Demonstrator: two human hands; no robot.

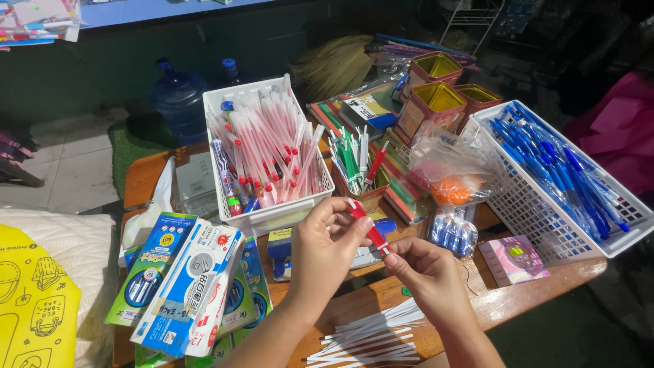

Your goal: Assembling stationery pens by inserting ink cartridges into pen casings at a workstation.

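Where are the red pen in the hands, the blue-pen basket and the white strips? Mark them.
red pen (368, 227), head view, mid barrel.
blue-pen basket (538, 225), head view, front wall.
white strips (371, 334), head view, middle of pile.

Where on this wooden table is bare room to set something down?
Bare wood shows at the near right edge, between the small pink box and the loose white strips. A thin patch lies by the left hand. The rest is crowded: white basket of red pens, white basket of blue pens, stacked pen boxes.
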